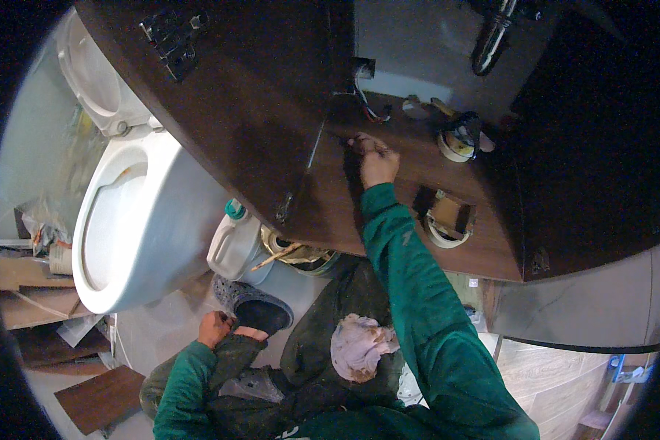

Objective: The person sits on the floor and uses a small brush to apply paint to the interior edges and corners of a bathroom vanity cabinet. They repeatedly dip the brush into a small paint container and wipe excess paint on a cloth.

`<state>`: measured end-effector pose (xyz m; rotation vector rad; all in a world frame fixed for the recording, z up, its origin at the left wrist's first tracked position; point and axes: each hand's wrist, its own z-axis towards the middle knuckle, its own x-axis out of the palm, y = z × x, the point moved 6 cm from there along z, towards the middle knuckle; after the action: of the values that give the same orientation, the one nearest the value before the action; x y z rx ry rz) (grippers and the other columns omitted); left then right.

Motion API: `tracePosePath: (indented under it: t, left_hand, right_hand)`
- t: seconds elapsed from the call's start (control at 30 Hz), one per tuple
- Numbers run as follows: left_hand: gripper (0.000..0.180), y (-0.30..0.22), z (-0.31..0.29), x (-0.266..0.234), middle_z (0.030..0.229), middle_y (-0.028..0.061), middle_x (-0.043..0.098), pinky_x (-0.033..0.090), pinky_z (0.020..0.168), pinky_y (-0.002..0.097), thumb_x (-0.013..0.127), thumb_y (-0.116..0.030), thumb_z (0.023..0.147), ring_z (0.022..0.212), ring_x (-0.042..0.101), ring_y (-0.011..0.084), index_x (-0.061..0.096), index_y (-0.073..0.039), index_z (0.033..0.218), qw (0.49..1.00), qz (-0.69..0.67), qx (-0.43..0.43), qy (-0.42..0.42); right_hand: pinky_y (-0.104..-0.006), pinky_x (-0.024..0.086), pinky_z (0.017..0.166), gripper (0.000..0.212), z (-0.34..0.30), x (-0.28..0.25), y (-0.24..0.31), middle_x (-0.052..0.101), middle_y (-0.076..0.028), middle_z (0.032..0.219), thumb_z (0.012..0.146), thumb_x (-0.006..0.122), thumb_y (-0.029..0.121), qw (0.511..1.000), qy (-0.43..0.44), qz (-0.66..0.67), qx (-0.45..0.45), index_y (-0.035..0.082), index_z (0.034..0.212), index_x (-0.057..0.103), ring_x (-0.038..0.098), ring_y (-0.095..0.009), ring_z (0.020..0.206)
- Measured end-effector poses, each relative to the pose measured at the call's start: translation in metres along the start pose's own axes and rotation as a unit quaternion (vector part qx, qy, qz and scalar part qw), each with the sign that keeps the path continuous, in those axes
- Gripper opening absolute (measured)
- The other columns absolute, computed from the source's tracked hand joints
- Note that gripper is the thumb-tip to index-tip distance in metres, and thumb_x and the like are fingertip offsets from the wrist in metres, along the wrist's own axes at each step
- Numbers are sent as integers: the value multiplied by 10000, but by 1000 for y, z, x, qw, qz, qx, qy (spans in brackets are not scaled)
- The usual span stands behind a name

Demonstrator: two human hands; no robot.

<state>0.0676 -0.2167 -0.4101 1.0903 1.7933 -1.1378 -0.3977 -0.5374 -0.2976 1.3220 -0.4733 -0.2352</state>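
My right hand (378, 160) reaches into an open dark brown wooden cabinet (425, 172), close to the seam with its left panel. Its fingers are curled together; whatever they grip, if anything, is too small and dim to make out. A thin pale line (316, 145) runs along that seam, left of the fingers. Lower left, my left hand (216, 328) is closed in a loose fist beside my bare ankle and grey clog (253, 304); what is inside it is hidden. A crumpled pale cloth (363, 347) lies on my lap.
On the cabinet floor stand a round tub (458, 143) and a white ring-shaped thing (447, 220) with brown card. Loose wires (367, 95) hang behind; a chrome pipe (494, 37) is above. A toilet (117, 220), a jug (233, 246) and a can (301, 260) stand left.
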Motion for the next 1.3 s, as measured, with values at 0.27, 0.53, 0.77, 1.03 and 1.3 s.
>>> tracePosePath:
  t: [0.27, 0.53, 0.77, 1.03, 1.3]
  left_hand:
    - [314, -8, -3, -5, 814, 244, 665, 506, 726, 477, 690, -314, 775, 792, 650, 415, 714, -10, 850, 1000, 21, -12, 11]
    - [309, -3, 0, -1, 831, 230, 677, 518, 727, 462, 694, -310, 772, 799, 659, 398, 720, -18, 869, 998, 45, -11, 35]
    - [314, 0, 2, 2, 845, 233, 678, 519, 735, 464, 697, -308, 768, 809, 662, 397, 722, -12, 871, 998, 24, -37, 40]
    - [302, -1, 0, 0, 829, 244, 671, 515, 727, 470, 684, -303, 767, 804, 657, 408, 721, -13, 847, 1000, 9, -20, 16]
    - [304, 3, 2, 2, 813, 245, 663, 510, 715, 479, 675, -311, 763, 794, 648, 417, 713, -16, 823, 998, 25, -36, 36]
  right_hand:
    - [-321, 516, 795, 220, -3, 0, 7, 728, -105, 881, 860, 617, 198, 999, -4, -37, -5, 29, 932, 737, 690, -213, 838]
    - [-262, 514, 784, 207, -5, 1, 13, 724, -109, 850, 838, 575, 58, 999, -13, -37, 12, -74, 943, 695, 680, -180, 811]
    - [-339, 519, 787, 204, -9, 1, 15, 739, -87, 854, 853, 655, 253, 998, -5, -61, -4, 96, 926, 763, 690, -221, 803]
    - [-272, 509, 724, 209, -10, -4, 11, 719, -100, 854, 853, 565, 72, 1000, -3, -5, 27, -58, 933, 708, 658, -165, 788]
    - [-263, 507, 714, 206, -3, -3, 11, 722, -108, 859, 859, 563, 71, 999, 2, -36, 9, -57, 935, 706, 662, -155, 794]
